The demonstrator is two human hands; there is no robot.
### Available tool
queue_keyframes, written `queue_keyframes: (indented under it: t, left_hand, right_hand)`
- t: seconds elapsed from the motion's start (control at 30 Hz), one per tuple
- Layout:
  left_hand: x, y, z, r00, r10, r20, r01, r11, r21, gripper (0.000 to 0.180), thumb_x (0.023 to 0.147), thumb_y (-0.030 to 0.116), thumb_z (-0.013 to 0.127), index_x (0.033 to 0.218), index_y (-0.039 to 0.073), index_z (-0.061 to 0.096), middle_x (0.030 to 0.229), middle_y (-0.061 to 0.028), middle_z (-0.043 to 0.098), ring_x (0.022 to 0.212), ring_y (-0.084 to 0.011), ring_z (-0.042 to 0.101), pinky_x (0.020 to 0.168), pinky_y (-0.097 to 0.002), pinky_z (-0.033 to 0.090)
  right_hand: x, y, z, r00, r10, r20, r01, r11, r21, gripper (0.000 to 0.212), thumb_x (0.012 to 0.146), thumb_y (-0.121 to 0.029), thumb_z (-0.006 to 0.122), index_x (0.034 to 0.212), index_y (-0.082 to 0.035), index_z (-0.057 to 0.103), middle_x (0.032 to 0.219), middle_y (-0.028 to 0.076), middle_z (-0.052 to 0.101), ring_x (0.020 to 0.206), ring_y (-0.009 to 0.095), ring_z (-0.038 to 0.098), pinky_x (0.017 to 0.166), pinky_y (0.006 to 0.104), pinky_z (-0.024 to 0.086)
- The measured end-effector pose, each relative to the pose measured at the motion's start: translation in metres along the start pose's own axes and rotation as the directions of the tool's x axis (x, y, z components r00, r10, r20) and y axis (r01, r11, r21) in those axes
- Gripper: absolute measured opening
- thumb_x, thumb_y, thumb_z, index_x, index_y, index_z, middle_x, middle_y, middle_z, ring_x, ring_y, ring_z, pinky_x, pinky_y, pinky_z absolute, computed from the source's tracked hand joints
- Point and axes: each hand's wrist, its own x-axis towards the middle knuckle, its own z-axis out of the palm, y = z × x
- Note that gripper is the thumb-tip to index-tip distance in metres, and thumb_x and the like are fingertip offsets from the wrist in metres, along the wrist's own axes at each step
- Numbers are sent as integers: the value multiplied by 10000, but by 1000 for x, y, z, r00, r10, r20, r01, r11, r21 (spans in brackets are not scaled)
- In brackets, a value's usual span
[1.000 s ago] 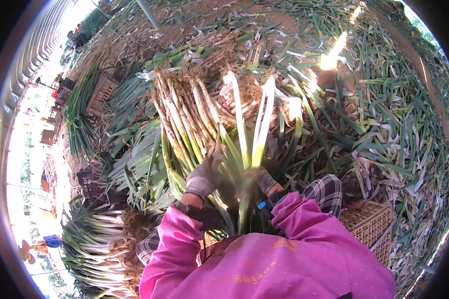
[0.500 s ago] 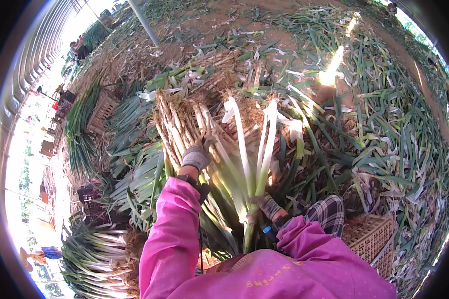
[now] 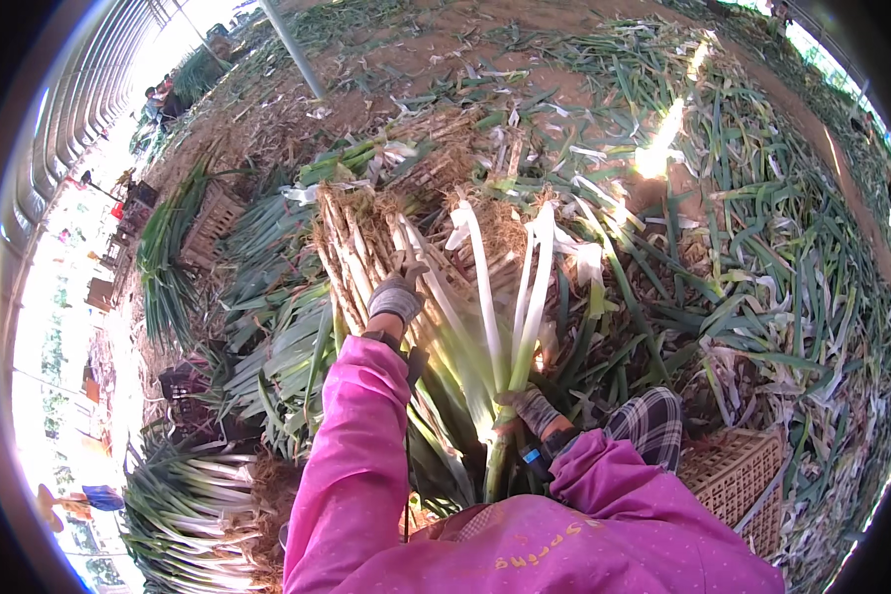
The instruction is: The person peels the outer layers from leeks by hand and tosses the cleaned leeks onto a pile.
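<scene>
Three long white stalks (image 3: 534,292) with green leaf ends are lying at the centre, fanning upward from the right hand, their tips pointing away from the person. Right hand (image 3: 533,408), gloved in grey: is closing round the green part of these stalks, near the person's lap. Left hand (image 3: 397,295), in a matching glove: is lying apart from the right one, over the brown-skinned stalks (image 3: 345,259), fingers reaching toward the root ends; whether it is gripping any, one cannot tell. Wearer's pink top (image 3: 604,540): is filling the lower edge, both sleeves extending forward. Plaid-covered knee (image 3: 648,421): is showing just beside the right forearm. Tan lattice crate (image 3: 731,470): is standing to the right of that knee. Bundle of white-and-green stalks (image 3: 193,505): is lying at lower left, roots facing the person. Second lattice crate (image 3: 211,223): is sitting at upper left, green leaves lying against it. Loose leaf litter (image 3: 792,297): is covering the ground on the right. Grey pole (image 3: 292,48): is leaning across the top.
</scene>
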Motion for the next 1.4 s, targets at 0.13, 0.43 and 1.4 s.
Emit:
queue_keyframes:
  t: [0.13,0.43,1.4]
  left_hand:
    - [-18,36,-19,979,-158,127,163,986,-29,505,748,174,526,1229,298,434,1196,-161,489,991,-352,550,818,-410,471]
    - [-129,59,23,940,-180,289,215,972,-94,509,813,287,501,1258,91,352,1108,-198,545,949,-322,579,811,-387,473]
    - [-210,53,47,932,-181,315,274,918,-285,503,761,253,539,1233,159,396,1177,-205,463,914,-346,558,773,-399,478]
  right_hand:
    - [-15,-9,-8,1000,19,6,-19,999,41,221,669,-149,682,824,-8,610,710,73,598,581,198,584,529,331,510]
    - [-29,0,-24,981,-190,-32,191,980,52,193,667,-165,705,784,-35,623,710,46,604,598,147,538,520,309,460]
    - [56,4,35,994,-55,98,56,998,-8,161,694,-126,691,818,-32,645,769,60,624,691,173,585,593,326,508]
